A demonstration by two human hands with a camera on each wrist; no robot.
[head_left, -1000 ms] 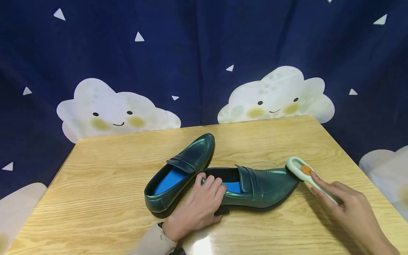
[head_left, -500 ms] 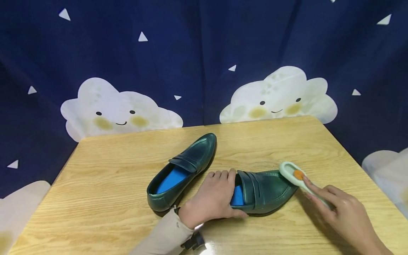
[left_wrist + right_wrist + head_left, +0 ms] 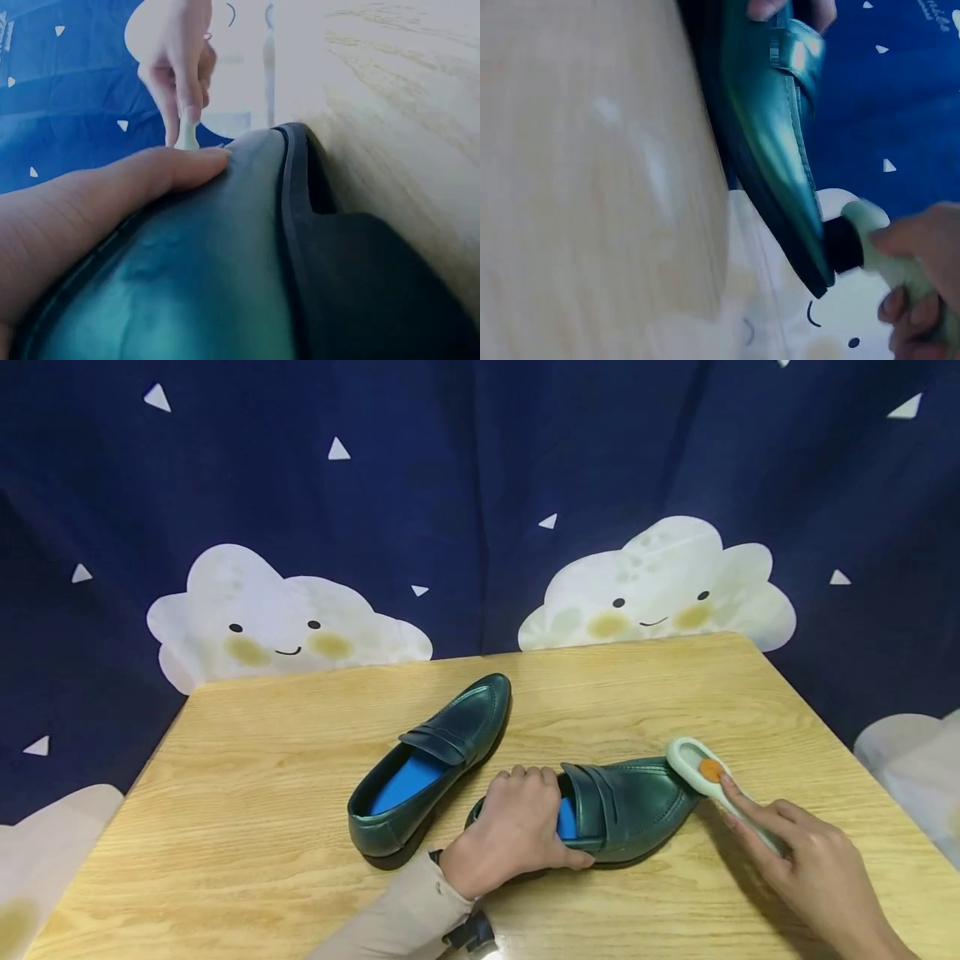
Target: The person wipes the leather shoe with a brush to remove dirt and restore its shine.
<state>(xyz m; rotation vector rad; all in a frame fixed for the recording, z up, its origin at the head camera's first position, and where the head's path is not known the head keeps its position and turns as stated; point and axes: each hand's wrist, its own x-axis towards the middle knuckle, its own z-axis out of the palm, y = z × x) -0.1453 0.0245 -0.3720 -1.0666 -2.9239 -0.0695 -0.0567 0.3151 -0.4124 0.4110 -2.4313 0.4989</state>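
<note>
A dark green loafer [image 3: 637, 810] with a blue insole lies with its toe to the right. Across its opening, my left hand [image 3: 517, 822] grips the shoe, the thumb pressing the near side; the other fingers' tips are hidden. My right hand [image 3: 806, 864] holds a pale green shoe brush [image 3: 686, 760] by its handle, the index finger on its orange button. In the right wrist view, the brush's black head [image 3: 844, 245] touches the loafer's toe [image 3: 810, 262]. The matching loafer [image 3: 431, 768] stands to the left, toe pointing away, with no hand on it.
Both shoes are on a light wooden table [image 3: 262, 777]. Behind it hangs a dark blue curtain [image 3: 420, 468] printed with white clouds and triangles. A beige sleeve [image 3: 412, 906] covers my left forearm, with a dark strap near the wrist.
My left hand has shifted from the heel rim to over the opening, its thumb now on the near side. The held loafer has turned slightly, and the brush has shifted a little over the toe.
</note>
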